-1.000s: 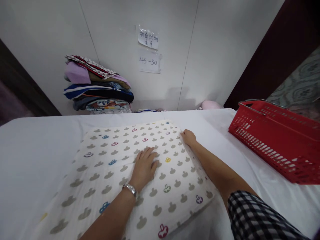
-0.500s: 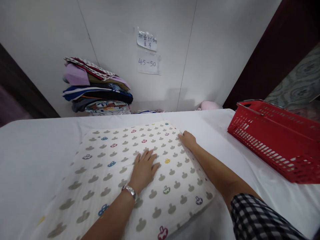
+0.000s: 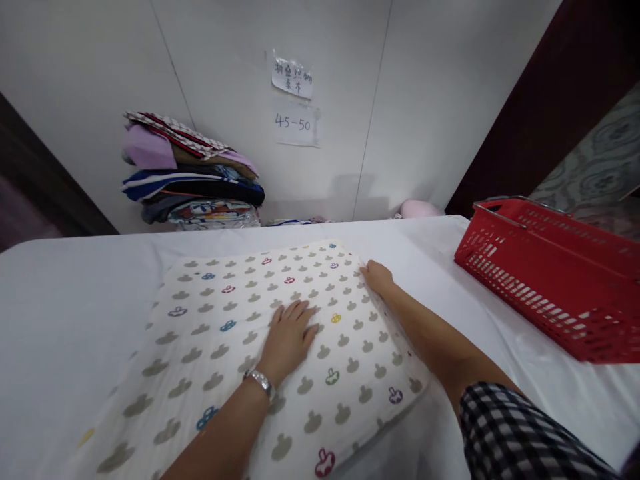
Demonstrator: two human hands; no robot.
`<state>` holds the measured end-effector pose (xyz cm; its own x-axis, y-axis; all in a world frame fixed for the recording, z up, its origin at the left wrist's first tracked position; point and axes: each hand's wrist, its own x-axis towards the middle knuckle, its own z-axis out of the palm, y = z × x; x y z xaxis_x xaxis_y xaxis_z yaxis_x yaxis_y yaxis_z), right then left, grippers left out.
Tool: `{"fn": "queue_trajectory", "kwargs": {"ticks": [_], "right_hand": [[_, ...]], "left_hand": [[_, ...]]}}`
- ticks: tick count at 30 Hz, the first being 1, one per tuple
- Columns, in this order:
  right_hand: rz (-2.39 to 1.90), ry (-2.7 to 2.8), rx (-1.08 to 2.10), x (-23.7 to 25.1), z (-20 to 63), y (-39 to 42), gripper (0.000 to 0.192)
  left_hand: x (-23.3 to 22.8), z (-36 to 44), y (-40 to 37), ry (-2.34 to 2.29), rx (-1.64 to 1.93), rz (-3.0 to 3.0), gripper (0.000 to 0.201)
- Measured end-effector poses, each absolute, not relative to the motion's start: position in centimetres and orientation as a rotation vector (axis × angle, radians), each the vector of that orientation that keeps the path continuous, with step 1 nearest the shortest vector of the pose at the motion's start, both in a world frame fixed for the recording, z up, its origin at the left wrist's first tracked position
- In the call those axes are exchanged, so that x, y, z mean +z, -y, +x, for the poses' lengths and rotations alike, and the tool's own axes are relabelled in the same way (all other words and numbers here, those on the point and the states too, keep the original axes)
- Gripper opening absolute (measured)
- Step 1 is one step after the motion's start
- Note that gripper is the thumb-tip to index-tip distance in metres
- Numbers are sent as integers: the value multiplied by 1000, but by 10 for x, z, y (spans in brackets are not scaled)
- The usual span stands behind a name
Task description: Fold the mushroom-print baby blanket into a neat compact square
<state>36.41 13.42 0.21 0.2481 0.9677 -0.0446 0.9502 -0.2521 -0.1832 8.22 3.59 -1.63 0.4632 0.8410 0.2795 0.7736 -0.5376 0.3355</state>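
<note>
A white cloth (image 3: 305,360) printed with grey and coloured mushrooms lies spread on the white-covered table (image 3: 65,300). My left hand (image 3: 287,337) rests flat on its middle, fingers spread, with a silver bracelet at the wrist. At the cloth's right edge, toward the far corner, my right hand (image 3: 377,276) is closed with the fingers bent over the edge. The fingertips of that hand are hidden from me. Near the lower right the cloth's edge stands slightly off the table.
A red perforated basket (image 3: 550,273) with a metal handle stands on the right. Behind the table's far edge, a stack of folded fabrics (image 3: 195,177) sits at the left. Two paper signs (image 3: 297,127) are taped to the wall, and a pink bundle (image 3: 420,209) shows below.
My right hand has shifted slightly to the right with the cloth's edge, and the print near it has moved a little. My left hand stays in place.
</note>
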Motion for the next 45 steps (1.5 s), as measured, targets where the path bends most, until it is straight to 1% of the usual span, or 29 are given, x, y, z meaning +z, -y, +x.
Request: {"fn": "queue_trajectory", "kwargs": {"ticks": [5, 13, 22, 25, 28, 30, 34, 39, 45], "right_hand": [[-2365, 1852, 227, 2, 364, -121, 33], [-2300, 1807, 230, 4, 365, -73, 36], [-2342, 1830, 260, 5, 361, -57, 31], [-2365, 1818, 297, 9, 362, -60, 33], [-2374, 1830, 341, 13, 364, -59, 33], [-2372, 1843, 363, 16, 364, -54, 33], [-2363, 1867, 386, 18, 365, -33, 36], [-2376, 1876, 404, 15, 366, 0, 34], [-2397, 1887, 358, 13, 371, 32, 29]], "left_hand": [[-20, 82, -38, -1412, 618, 2547, 37], [-18, 82, -40, -1409, 633, 2557, 35], [-11, 83, -41, -1421, 658, 2516, 34], [-7, 81, -46, -1420, 588, 2489, 35], [0, 77, -44, -1425, 423, 2458, 39], [4, 76, -33, -1446, 364, 2459, 42], [4, 76, 14, -1412, 389, 2523, 46], [-4, 88, 80, -1284, 425, 2546, 47], [-4, 108, 119, -1213, 433, 2591, 44]]}}
